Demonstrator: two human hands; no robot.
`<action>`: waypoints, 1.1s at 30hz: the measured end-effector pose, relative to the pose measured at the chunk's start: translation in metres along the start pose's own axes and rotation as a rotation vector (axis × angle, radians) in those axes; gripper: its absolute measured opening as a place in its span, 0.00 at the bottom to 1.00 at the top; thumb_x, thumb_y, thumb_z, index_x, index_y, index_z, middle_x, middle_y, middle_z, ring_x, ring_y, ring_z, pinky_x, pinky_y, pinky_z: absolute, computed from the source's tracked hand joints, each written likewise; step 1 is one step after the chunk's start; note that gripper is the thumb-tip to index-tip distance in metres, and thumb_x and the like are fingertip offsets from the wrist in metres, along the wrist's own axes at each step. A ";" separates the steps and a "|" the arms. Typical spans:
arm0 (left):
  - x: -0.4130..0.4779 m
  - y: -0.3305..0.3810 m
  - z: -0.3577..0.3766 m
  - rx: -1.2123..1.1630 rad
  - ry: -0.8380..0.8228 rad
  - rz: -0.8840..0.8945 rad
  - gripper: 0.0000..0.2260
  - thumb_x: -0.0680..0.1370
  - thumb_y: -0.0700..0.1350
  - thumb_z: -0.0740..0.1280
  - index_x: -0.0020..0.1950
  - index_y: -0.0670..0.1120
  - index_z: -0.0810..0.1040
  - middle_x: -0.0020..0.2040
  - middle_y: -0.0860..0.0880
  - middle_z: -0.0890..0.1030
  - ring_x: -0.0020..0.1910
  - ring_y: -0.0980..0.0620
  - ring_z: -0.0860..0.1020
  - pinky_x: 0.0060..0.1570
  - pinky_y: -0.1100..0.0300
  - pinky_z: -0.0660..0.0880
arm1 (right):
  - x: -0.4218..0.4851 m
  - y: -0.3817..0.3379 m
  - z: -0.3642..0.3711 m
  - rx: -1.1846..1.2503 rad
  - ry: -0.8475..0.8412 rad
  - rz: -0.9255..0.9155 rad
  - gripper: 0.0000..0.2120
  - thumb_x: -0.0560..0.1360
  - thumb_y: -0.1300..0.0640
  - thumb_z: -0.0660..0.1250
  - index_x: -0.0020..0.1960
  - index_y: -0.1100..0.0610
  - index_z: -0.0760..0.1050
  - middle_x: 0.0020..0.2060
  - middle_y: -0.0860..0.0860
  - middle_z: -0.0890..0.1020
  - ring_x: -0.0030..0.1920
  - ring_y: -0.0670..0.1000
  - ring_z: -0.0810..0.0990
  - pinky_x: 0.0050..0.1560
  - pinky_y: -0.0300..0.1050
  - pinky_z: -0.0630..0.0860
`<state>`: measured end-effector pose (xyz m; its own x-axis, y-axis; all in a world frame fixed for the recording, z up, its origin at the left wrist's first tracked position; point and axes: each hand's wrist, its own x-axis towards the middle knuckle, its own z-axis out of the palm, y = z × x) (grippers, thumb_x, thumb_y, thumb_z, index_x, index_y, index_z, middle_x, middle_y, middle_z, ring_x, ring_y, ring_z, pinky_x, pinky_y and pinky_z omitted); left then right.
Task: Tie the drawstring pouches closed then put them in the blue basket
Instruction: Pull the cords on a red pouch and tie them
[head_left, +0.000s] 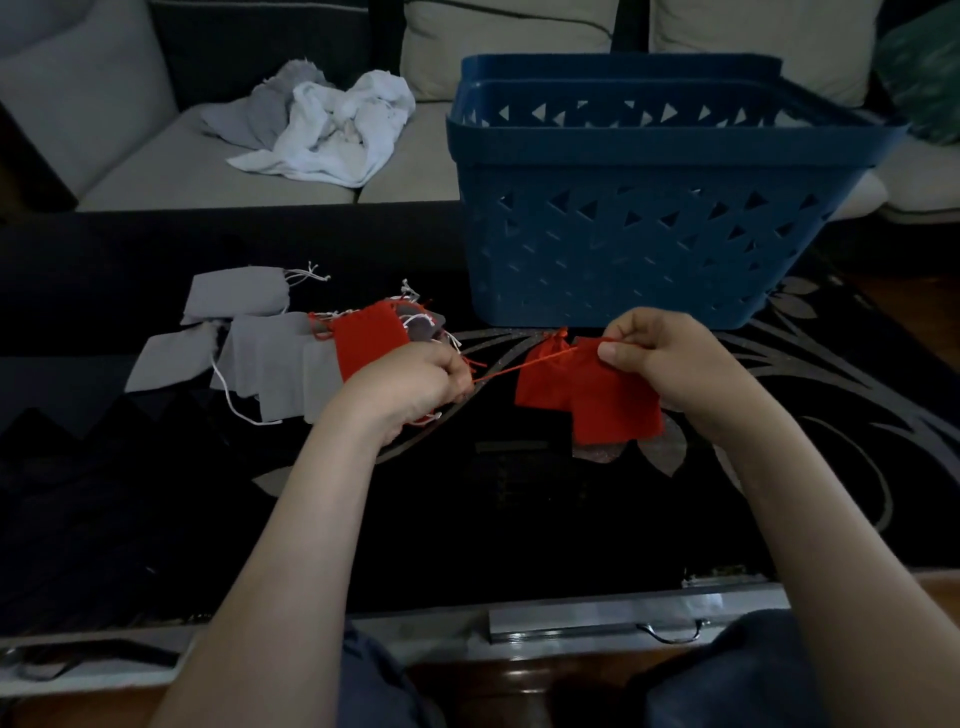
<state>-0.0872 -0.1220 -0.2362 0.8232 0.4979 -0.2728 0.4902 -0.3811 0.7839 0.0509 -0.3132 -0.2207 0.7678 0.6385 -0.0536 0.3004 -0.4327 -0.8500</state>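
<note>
A red drawstring pouch (608, 405) hangs just above the black table, held at its top by my right hand (660, 358). Its red drawstring (524, 364) stretches taut to the left into my left hand (415, 384), which pinches the string's end. A second red pouch (540, 379) lies on the table behind the first one. Another red pouch (369, 338) rests on the pile of several grey pouches (275, 364) left of my left hand. The blue basket (649, 228) stands at the back right, just beyond my right hand.
The black table (519, 509) has a silver leaf pattern on its right side. Behind it is a light sofa (156, 171) with crumpled white and grey cloths (332, 130). A drawer handle (670, 631) shows at the table's near edge.
</note>
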 end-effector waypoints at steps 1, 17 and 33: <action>-0.001 0.001 0.003 0.045 0.020 0.016 0.13 0.77 0.35 0.62 0.36 0.49 0.75 0.41 0.51 0.79 0.48 0.50 0.76 0.52 0.56 0.71 | 0.000 -0.001 0.001 0.009 -0.009 -0.013 0.05 0.77 0.58 0.67 0.41 0.54 0.76 0.33 0.48 0.80 0.33 0.45 0.75 0.39 0.41 0.69; -0.009 0.022 0.024 0.114 -0.029 0.234 0.16 0.82 0.52 0.58 0.39 0.46 0.75 0.32 0.52 0.76 0.32 0.56 0.75 0.40 0.61 0.72 | -0.005 -0.011 0.016 0.084 -0.246 -0.109 0.08 0.79 0.60 0.63 0.53 0.49 0.75 0.45 0.47 0.84 0.40 0.42 0.79 0.41 0.37 0.74; -0.008 0.016 0.011 0.062 0.014 0.229 0.17 0.82 0.49 0.57 0.34 0.47 0.67 0.21 0.57 0.64 0.20 0.61 0.62 0.23 0.67 0.59 | 0.000 0.004 -0.003 -0.072 0.068 -0.028 0.12 0.78 0.64 0.61 0.39 0.55 0.77 0.29 0.47 0.80 0.30 0.46 0.74 0.35 0.39 0.71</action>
<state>-0.0828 -0.1408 -0.2282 0.9111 0.4036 -0.0838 0.3083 -0.5323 0.7884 0.0535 -0.3169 -0.2228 0.7942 0.6077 0.0071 0.3606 -0.4617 -0.8104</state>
